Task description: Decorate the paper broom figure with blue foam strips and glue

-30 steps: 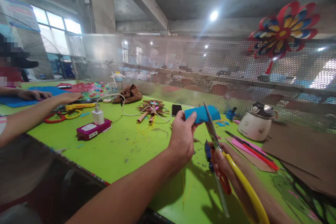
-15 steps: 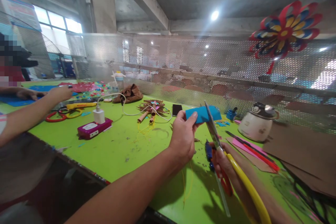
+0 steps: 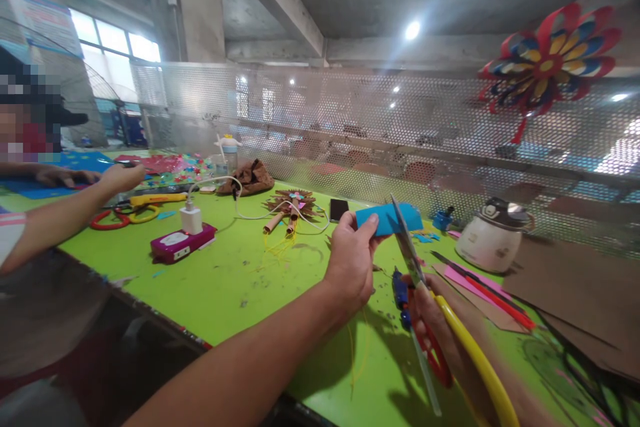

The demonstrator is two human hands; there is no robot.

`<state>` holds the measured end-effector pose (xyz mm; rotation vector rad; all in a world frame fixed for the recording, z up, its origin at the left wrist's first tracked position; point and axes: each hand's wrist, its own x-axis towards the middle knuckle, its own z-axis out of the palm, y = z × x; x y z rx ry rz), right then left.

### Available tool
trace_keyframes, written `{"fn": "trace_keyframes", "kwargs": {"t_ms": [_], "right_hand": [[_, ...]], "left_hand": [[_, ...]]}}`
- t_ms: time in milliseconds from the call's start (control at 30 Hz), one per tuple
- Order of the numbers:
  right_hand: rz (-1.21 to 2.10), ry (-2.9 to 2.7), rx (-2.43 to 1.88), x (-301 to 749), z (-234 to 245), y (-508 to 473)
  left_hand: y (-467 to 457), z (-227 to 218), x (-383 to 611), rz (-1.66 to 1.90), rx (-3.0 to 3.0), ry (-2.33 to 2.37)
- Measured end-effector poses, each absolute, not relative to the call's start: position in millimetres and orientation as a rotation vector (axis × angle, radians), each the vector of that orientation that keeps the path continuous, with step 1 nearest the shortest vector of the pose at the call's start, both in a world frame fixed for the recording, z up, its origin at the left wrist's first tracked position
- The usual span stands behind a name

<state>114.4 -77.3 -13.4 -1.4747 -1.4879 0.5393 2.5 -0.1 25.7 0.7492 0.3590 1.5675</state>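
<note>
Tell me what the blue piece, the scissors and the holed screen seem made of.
Blue piece: even, matte surface; perhaps card or foam sheet.
Scissors: grey, shiny blades suggest metal; smooth yellow-and-red handles, likely plastic.
Holed screen: silvery sheen suggests metal.

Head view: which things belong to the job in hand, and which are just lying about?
In hand:
blue paper, in the left hand
scissors, in the right hand

Seemingly just lying about:
purple power strip
white jug
brown cardboard

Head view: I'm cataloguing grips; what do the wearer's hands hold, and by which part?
The left hand holds the blue piece by its picture-left end; the right hand holds the scissors by their red and yellow handles.
</note>
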Motion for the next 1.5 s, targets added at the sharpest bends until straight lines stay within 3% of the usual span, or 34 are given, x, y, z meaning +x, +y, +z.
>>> {"fn": "trace_keyframes", "kwargs": {"t_ms": [1067, 1367, 1500], "right_hand": [[0.494, -1.425, -1.444, 112.5, -12.0, -77.3], [0.596, -1.632, -1.464, 141.2, 4.5, -73.5], [0.457, -1.758, -1.436, 153.8, 11.4, -67.0]], "left_hand": [[8.1, 21.8, 1.6, 1.477, 0.754, 0.527], [17.1, 11.6, 0.5, 1.395, 1.026, 0.707], [17.9, 9.9, -1.4, 1.377, 1.101, 0.676]]}}
